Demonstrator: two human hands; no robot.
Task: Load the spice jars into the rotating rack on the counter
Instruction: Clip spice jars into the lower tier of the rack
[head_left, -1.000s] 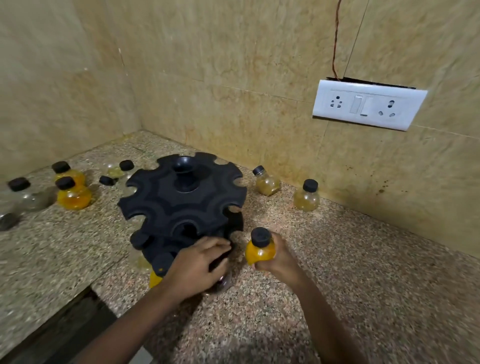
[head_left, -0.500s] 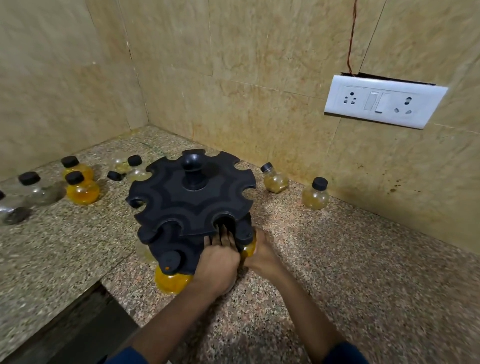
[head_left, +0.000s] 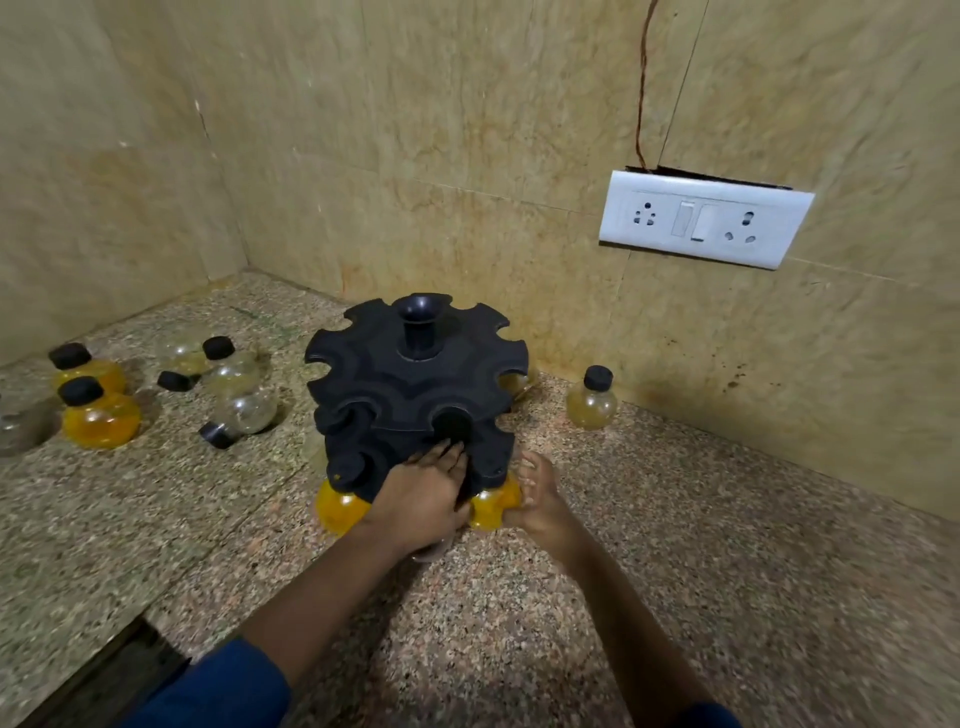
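The black two-tier rotating rack (head_left: 415, 374) stands in the counter corner. My right hand (head_left: 543, 501) grips an orange spice jar (head_left: 491, 508) at the rack's lower tier, front right, with the jar's neck up against the tier's edge. My left hand (head_left: 421, 493) lies flat on the lower tier's front, fingers stretched out; a bit of clear glass shows under its palm. Another orange jar (head_left: 337, 512) with a black cap hangs in the lower tier at the front left. The upper tier's slots look empty.
Two orange jars (head_left: 98, 421) and several clear jars (head_left: 244, 408) stand or lie on the counter to the left. A pale jar (head_left: 592, 400) stands by the back wall on the right. A switch plate (head_left: 701, 218) is on the wall.
My right hand moved the orange jar from the counter beside the rack in under the lower tier. My left hand's fingers stretched forward onto the rack.
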